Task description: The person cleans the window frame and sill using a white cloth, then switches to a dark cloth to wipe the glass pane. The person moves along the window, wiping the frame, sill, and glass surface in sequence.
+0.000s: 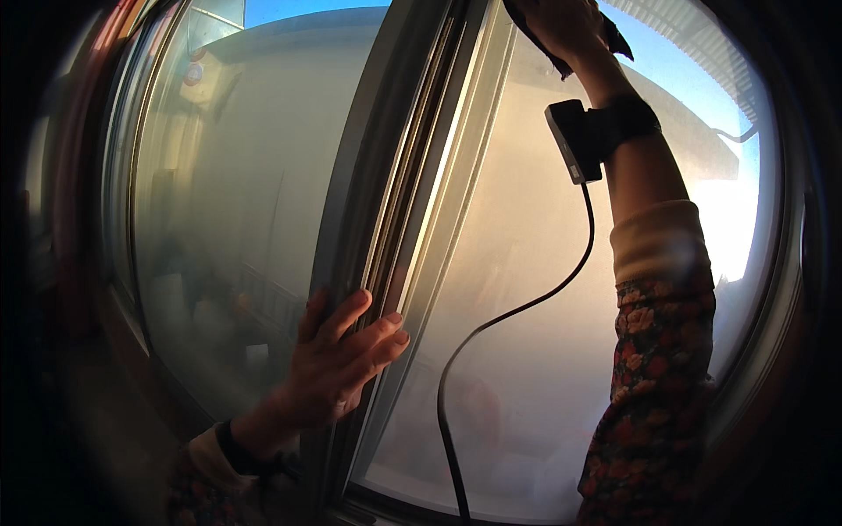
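Observation:
A dark cloth (538,38) lies under my right hand (564,26), high against the right window pane (526,263). My fingers on that side are bent over the cloth and partly cut off by the picture's top edge. Lower down, my left hand (345,358) rests with spread fingers on the metal window frame (368,217) between the two panes, holding nothing. A black device (574,141) is strapped to my right wrist, and a black strap (237,454) circles my left wrist. Both panes look hazy.
A black cable (454,348) hangs from the wrist device in front of the right pane. On the left stands another window pane (243,164), with a reddish curtain (79,171) beside it. The dark bottom edge of the frame (408,509) runs below.

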Demonstrator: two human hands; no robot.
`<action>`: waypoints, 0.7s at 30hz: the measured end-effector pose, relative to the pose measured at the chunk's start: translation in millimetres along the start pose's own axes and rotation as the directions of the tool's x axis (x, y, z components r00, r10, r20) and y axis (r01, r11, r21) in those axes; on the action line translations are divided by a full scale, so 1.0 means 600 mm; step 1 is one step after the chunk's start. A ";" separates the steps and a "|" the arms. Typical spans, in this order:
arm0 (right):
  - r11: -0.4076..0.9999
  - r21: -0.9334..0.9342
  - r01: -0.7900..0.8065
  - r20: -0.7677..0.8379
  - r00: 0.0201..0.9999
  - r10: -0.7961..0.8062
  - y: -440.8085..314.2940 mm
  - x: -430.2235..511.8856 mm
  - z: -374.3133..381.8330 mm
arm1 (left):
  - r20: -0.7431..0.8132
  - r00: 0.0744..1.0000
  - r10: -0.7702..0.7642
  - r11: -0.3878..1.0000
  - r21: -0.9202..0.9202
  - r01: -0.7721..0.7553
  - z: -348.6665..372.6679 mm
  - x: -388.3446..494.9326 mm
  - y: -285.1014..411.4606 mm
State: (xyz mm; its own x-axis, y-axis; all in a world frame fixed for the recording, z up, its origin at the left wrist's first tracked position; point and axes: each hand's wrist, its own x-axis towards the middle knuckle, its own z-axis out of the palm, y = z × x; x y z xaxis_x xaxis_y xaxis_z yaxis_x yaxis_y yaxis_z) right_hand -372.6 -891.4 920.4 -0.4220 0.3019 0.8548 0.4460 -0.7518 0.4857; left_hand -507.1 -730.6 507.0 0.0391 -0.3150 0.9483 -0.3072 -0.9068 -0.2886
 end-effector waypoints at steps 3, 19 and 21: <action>0.998 0.002 0.070 0.009 0.997 -0.070 -0.017 -0.033 -0.005 | 0.034 0.999 0.007 0.998 0.061 -0.009 0.006 0.006 0.001; 0.968 0.232 0.091 0.290 0.944 -0.158 -0.268 -0.548 -0.144 | -0.047 0.964 -0.263 0.963 -0.074 0.260 0.036 -0.059 0.077; 0.939 0.330 0.094 0.327 0.922 -0.207 -0.306 -0.623 -0.170 | -0.067 0.966 -0.252 0.967 -0.045 0.249 0.036 -0.054 0.087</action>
State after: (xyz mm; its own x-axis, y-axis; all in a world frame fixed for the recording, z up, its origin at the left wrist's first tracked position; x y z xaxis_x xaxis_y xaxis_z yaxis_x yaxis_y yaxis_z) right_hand -377.3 -926.4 493.1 -0.2230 0.6257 0.7475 0.6399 -0.4845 0.5965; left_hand -503.6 -773.8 458.5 0.0514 -0.0572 0.9970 -0.3303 -0.9431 -0.0371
